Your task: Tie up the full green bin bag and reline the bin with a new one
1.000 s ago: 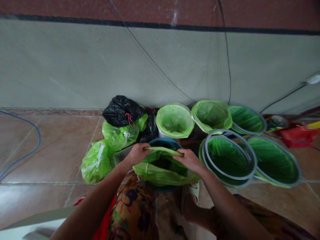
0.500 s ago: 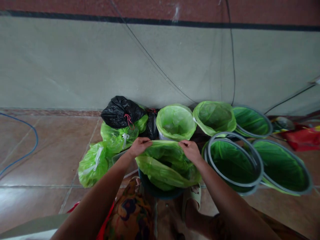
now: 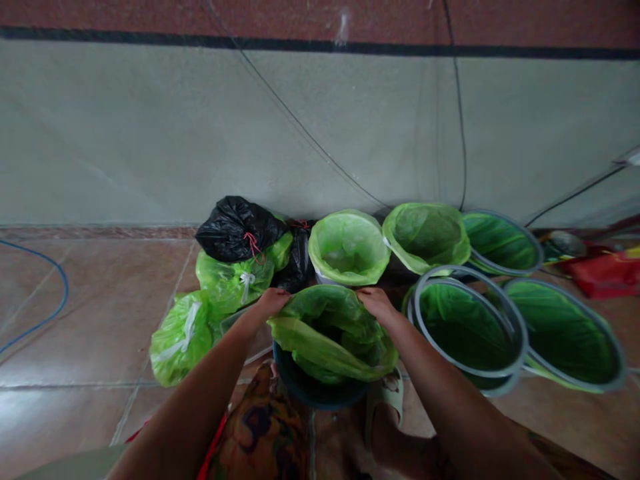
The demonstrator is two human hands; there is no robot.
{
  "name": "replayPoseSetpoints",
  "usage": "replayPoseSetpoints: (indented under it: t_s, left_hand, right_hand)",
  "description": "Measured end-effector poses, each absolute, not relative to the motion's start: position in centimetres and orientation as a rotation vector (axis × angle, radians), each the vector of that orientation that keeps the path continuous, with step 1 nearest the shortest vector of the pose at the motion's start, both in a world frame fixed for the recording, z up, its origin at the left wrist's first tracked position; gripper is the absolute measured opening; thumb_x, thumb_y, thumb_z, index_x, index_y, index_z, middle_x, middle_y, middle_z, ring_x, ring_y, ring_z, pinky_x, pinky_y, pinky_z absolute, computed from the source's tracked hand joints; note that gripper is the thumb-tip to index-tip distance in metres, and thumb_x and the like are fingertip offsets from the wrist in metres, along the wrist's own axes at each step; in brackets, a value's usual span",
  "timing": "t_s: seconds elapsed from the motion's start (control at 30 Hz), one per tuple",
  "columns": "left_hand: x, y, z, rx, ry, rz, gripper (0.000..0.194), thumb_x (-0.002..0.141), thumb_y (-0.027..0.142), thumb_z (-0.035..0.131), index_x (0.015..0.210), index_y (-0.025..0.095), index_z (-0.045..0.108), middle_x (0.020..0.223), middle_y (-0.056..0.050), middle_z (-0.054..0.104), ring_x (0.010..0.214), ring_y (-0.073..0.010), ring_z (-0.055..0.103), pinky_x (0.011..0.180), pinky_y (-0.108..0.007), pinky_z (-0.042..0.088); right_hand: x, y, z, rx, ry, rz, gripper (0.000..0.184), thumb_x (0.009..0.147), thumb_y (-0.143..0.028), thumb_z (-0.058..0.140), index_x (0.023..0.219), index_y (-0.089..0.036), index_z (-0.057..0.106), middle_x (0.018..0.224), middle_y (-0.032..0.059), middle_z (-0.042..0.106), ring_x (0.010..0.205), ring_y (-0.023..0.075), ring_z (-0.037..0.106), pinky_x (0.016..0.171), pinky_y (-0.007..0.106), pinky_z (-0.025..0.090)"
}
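Note:
A dark blue bucket [image 3: 310, 390] stands on the floor right in front of me, with a light green plastic bag [image 3: 330, 333] draped in and over its mouth. My left hand [image 3: 270, 303] pinches the bag's far edge on the left side. My right hand [image 3: 376, 303] grips the same edge on the right side. Both hands are closed on the plastic, over the bucket's far rim. The bag's near side hangs loose over the front rim.
Several bins lined with green bags [image 3: 349, 247] [image 3: 467, 320] stand behind and to the right. Tied green bags [image 3: 183, 337] and a black bag [image 3: 235, 227] lie at the left against the grey wall. A blue cable [image 3: 50, 303] crosses the tiled floor far left. A red object [image 3: 605, 273] lies far right.
Both hands have carried the bag's edge away from me, from the bucket's middle to its far rim, so the bag now covers the opening.

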State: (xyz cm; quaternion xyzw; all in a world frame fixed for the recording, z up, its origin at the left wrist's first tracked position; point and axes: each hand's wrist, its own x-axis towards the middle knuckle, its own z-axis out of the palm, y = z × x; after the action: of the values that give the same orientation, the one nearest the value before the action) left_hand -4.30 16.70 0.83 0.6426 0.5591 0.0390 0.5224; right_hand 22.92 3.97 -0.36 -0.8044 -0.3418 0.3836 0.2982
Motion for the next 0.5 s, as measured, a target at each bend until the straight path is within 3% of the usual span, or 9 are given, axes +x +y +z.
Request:
replayPoseSetpoints:
  t_s: [0.1, 0.17, 0.37, 0.5]
  left_hand:
    - [-6.4, 14.8, 1.3, 1.406, 1.208, 0.215, 0.036, 0.077, 0.047, 0.062, 0.085, 0.015, 0.074, 0.084, -0.006, 0.074, 0.076, -0.0178, 0.065, 0.068, -0.026, 0.049]
    - [-7.7, 13.3, 1.6, 1.311, 1.169, 0.304, 0.041, 0.073, 0.051, 0.067, 0.089, 0.013, 0.073, 0.088, -0.007, 0.074, 0.08, -0.0182, 0.066, 0.071, -0.027, 0.051]
    - [-10.7, 9.4, 1.2, 1.048, 1.271, 0.314, 0.035, 0.074, 0.038, 0.066, 0.102, 0.017, 0.07, 0.091, -0.006, 0.074, 0.076, -0.0182, 0.068, 0.069, -0.028, 0.054]
    - [-11.2, 8.5, 1.3, 1.24, 1.275, 0.21, 0.022, 0.071, 0.031, 0.063, 0.086, 0.016, 0.071, 0.078, -0.005, 0.074, 0.074, -0.0218, 0.069, 0.069, -0.031, 0.056]
  right_hand:
    - [23.1, 1.7, 0.3, -2.196, -0.876, 0.99, 0.028, 0.081, -0.032, 0.058, 0.088, -0.014, 0.079, 0.09, 0.0103, 0.079, 0.086, 0.0244, 0.072, 0.079, 0.032, 0.052]
    - [23.0, -0.2, 0.4, -2.234, -0.883, 0.921, 0.029, 0.083, -0.032, 0.057, 0.09, -0.015, 0.079, 0.096, 0.0116, 0.078, 0.092, 0.025, 0.072, 0.084, 0.033, 0.052]
    - [21.7, -5.4, -0.3, -2.221, -0.747, 0.858, 0.03, 0.081, -0.031, 0.056, 0.095, -0.014, 0.077, 0.099, 0.0151, 0.078, 0.095, 0.0272, 0.072, 0.086, 0.036, 0.054]
    - [20.9, -8.1, -0.4, -2.167, -0.692, 0.936, 0.03, 0.077, -0.027, 0.055, 0.096, -0.014, 0.074, 0.095, 0.0126, 0.078, 0.089, 0.0265, 0.073, 0.081, 0.036, 0.055]
